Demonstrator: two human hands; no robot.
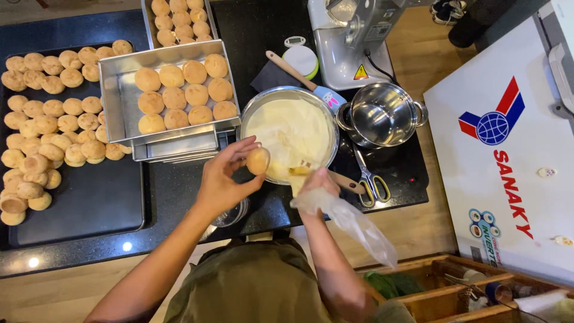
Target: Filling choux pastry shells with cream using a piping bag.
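Hands raised, pastry pinched

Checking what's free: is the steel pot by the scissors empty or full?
Empty: the steel pot's bare shiny bottom shows.

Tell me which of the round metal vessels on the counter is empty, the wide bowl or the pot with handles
The pot with handles, right of the bowl, is empty; its shiny bottom shows. The wide bowl is full of pale cream.
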